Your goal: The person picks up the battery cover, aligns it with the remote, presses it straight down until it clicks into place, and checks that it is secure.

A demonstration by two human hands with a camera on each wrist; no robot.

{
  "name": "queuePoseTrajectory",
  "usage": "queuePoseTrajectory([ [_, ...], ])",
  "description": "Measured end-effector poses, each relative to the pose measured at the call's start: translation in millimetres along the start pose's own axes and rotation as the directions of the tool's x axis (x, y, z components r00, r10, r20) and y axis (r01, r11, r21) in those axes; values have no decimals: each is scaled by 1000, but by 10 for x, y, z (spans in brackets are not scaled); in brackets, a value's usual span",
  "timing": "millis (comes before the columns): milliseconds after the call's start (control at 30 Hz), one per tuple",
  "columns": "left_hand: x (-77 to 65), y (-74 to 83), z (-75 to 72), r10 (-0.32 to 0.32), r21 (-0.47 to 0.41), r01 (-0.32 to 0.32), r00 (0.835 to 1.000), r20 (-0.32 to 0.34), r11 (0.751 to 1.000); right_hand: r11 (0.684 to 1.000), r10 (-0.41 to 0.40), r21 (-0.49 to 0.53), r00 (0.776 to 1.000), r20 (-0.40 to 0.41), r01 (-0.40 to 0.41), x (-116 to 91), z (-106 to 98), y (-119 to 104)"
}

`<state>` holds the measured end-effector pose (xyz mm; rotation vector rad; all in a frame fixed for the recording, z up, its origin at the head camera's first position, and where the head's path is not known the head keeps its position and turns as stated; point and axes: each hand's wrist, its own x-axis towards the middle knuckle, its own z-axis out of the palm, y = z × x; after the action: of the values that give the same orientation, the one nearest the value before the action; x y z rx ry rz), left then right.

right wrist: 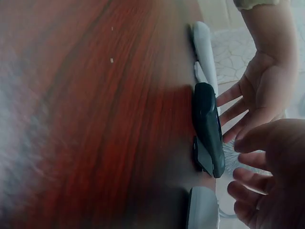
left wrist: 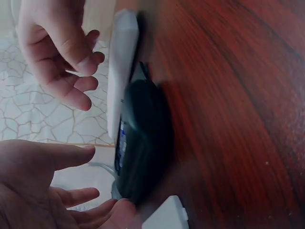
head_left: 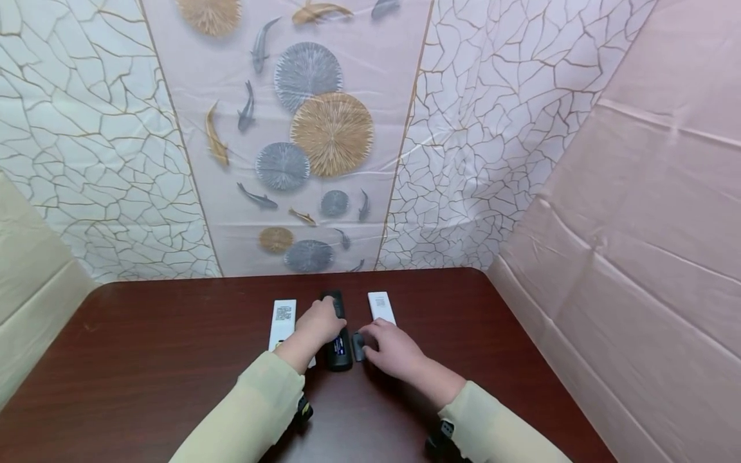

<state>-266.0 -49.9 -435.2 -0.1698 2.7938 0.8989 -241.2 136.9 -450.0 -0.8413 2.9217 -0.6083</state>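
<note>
A black remote control (head_left: 339, 352) with a blue and white label lies lengthwise mid-table. My left hand (head_left: 317, 321) is over it, fingertips touching its far part; in the left wrist view the thumb stands away from the remote (left wrist: 147, 138). To its right lies a small dark battery cover (head_left: 358, 347), also beside the remote in the right wrist view. My right hand (head_left: 395, 348) is close by this cover, fingers loosely bent, nothing gripped. In the right wrist view the right hand (right wrist: 281, 176) hovers beside the remote (right wrist: 206, 114), and the left hand's fingers reach its upper side.
A white remote (head_left: 283, 318) with a printed code lies left of the black one, partly behind the left forearm. A small white cover (head_left: 312, 363) lies near it. Another white remote (head_left: 381, 305) lies to the right, its near end behind my right hand. Patterned cloth (head_left: 312, 161) hangs behind the table.
</note>
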Motion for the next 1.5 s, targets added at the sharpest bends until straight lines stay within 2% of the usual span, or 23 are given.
queuePoseTrajectory([
  [100,33,-12,12,7,29,-7,1000,-12,1000,993,-41,-114,999,17,43,46,-6,-10],
  [233,76,-26,21,9,50,-8,1000,-7,999,973,-78,-214,996,53,88,96,1,6],
  [400,121,-44,49,-25,60,25,1000,6,998,949,-99,-289,990,103,125,138,27,34],
  [600,165,-25,95,-64,39,63,998,8,997,923,-84,-359,984,156,136,156,55,63],
  [800,193,-21,134,-97,16,97,995,14,995,905,-81,-397,977,196,155,185,81,64],
  [1200,186,-13,152,-100,-62,100,995,-8,993,888,-76,-427,970,233,172,210,56,-37],
  [1500,197,-21,166,-90,-90,87,996,-29,992,897,-75,-410,970,230,167,228,51,-39],
])
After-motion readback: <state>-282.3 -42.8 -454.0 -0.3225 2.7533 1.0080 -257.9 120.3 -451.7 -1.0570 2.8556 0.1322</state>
